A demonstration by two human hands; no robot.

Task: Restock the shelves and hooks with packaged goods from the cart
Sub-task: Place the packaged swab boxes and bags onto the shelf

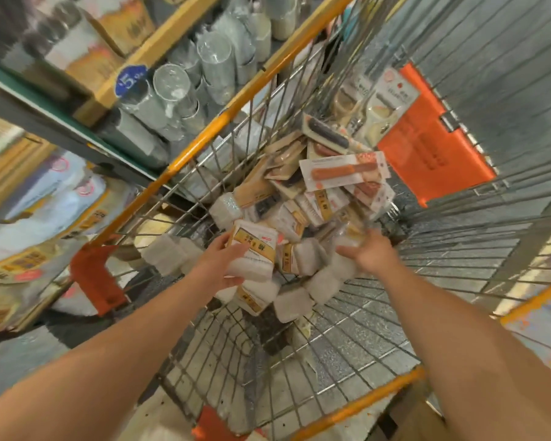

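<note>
A wire cart (201,148) with orange-yellow rails stands below me, holding several packaged goods. My left hand (218,259) grips a white pack with a yellow label (253,249) over the heap. My right hand (368,253) reaches into the pile a little to the right, fingers around a clear blurred pack (350,232); the hold is hard to make out. Further in lie carded packs with an orange-handled tool (344,171) and more white packs (291,305) nearer me.
Shelves on the left hold clear glass tumblers (172,87) and, lower down, large flat packs (45,224). An orange plastic flap (430,144) hangs at the cart's far right. Grey tiled floor shows through the wire.
</note>
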